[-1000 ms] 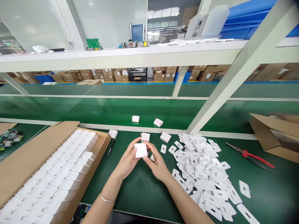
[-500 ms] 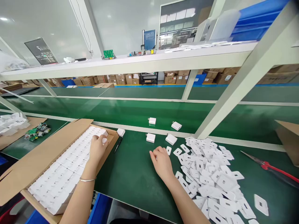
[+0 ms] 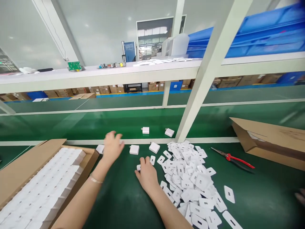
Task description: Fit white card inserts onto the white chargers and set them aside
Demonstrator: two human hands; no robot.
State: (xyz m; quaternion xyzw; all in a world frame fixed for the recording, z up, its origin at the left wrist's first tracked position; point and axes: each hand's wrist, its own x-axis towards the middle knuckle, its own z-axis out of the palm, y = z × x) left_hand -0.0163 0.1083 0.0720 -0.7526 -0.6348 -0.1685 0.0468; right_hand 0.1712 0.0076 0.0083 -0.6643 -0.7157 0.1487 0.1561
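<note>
My left hand (image 3: 112, 146) reaches forward over the green table with its fingers apart and nothing in it, between a white charger block (image 3: 100, 148) and another one (image 3: 134, 149). My right hand (image 3: 146, 172) rests knuckles up on the table, its fingers curled on a small white flat piece (image 3: 138, 167). A third charger (image 3: 154, 147) lies just beyond it. A heap of white flat cut-out pieces (image 3: 190, 181) spreads to the right of that hand. The open cardboard box (image 3: 21, 168) at my left is packed with rows of white chargers (image 3: 47, 181).
Two chargers (image 3: 145, 130) (image 3: 169, 132) lie on the green conveyor belt behind the white rail. A slanted white post (image 3: 202, 82) rises from the rail. Red-handled pliers (image 3: 234, 159) and a cardboard box (image 3: 269, 143) lie at right. Someone's fingertips (image 3: 300, 195) show at the right edge.
My left hand has left the box of chargers and swung forward and right over the table. My right hand has stayed by the heap. The camera has turned right.
</note>
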